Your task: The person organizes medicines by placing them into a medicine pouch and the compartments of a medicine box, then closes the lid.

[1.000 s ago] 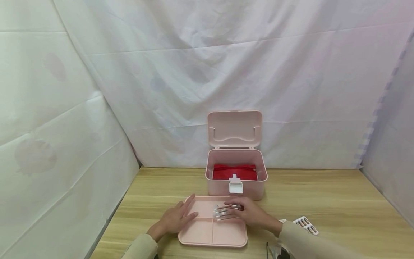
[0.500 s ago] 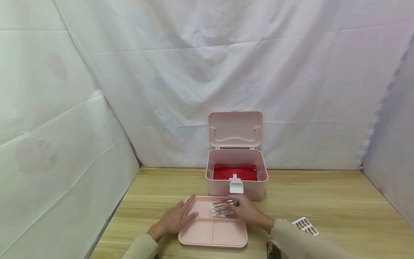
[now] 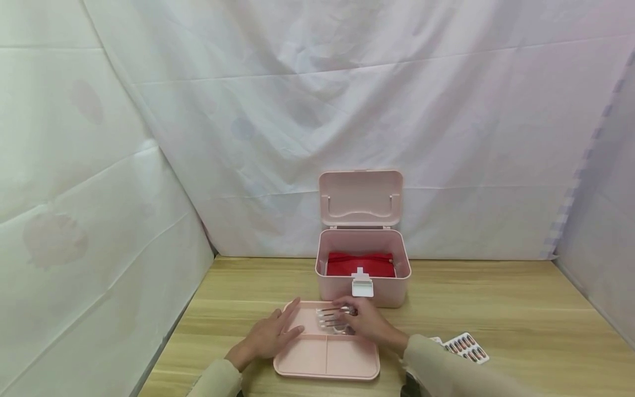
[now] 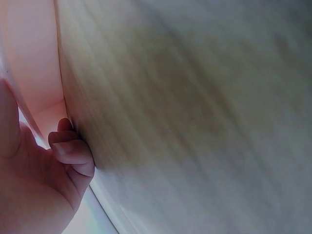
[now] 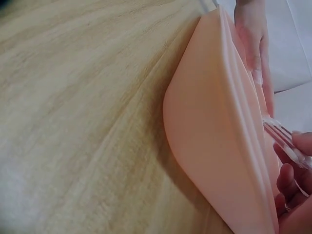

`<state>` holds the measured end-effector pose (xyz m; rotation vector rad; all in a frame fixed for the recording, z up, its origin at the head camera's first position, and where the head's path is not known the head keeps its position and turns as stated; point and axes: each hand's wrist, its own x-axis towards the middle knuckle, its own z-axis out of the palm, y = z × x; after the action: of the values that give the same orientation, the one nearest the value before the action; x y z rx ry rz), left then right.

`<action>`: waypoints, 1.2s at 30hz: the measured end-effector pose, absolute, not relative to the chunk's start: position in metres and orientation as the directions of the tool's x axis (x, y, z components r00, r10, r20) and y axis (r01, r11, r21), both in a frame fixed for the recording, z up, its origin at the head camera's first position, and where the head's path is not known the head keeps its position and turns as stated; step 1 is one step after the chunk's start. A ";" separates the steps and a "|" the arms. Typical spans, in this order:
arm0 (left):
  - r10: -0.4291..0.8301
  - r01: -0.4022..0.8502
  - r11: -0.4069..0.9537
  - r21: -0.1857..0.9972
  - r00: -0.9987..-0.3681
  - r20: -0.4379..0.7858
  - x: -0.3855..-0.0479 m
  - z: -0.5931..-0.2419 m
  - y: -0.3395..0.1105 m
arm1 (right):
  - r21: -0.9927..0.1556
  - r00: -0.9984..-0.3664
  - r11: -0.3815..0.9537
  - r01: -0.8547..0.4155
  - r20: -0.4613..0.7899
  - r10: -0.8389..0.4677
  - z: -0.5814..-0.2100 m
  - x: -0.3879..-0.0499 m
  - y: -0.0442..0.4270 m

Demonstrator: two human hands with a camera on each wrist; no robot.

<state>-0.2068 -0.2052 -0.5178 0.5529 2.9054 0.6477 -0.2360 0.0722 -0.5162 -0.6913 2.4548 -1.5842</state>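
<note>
The shallow pink divided tray [image 3: 301,355] lies in front of the box in the head view. My left hand [image 3: 268,335] holds its left side, index finger stretched along the rim and thumb inside. In the left wrist view the other fingers [image 4: 73,151] curl against the tray's outer wall. Over the tray's long back compartment, my right hand [image 3: 369,322] pinches a clear packet of thin brown-stemmed swabs [image 3: 328,318]. The right wrist view shows the packet between thumb and fingers, low at the tray; whether it touches the floor I cannot tell.
Behind the tray stands an open pink box [image 3: 387,289] with its lid up and a red zipped pouch [image 3: 359,264] inside. Blister packs of capsules [image 3: 466,347] lie right of my right forearm. A dark object [image 3: 409,386] is partly hidden under that sleeve.
My right hand has moved a little left and back over the tray with the packet of swabs. The left hand stays put. More of the blister packs shows beside the right sleeve.
</note>
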 end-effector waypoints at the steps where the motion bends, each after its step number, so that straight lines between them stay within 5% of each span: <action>1: 0.374 0.325 0.843 0.428 -0.927 -0.032 -0.207 -0.518 -0.205 | -0.883 -0.886 0.357 -0.306 0.127 -0.447 -0.516 -0.236 0.072; 20: 0.367 0.321 0.846 0.427 -0.930 -0.029 -0.207 -0.519 -0.206 | -0.661 -0.818 0.533 -0.528 0.227 -0.529 -0.518 -0.236 0.067; 36: 0.366 0.316 0.850 0.421 -0.930 -0.042 -0.208 -0.518 -0.206 | -0.646 -0.782 0.511 -0.567 0.227 -0.581 -0.512 -0.234 0.077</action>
<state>-0.2078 -0.2058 -0.5180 0.5376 2.9046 0.6296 -0.2337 0.0771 -0.5119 -1.0313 2.7147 -1.1494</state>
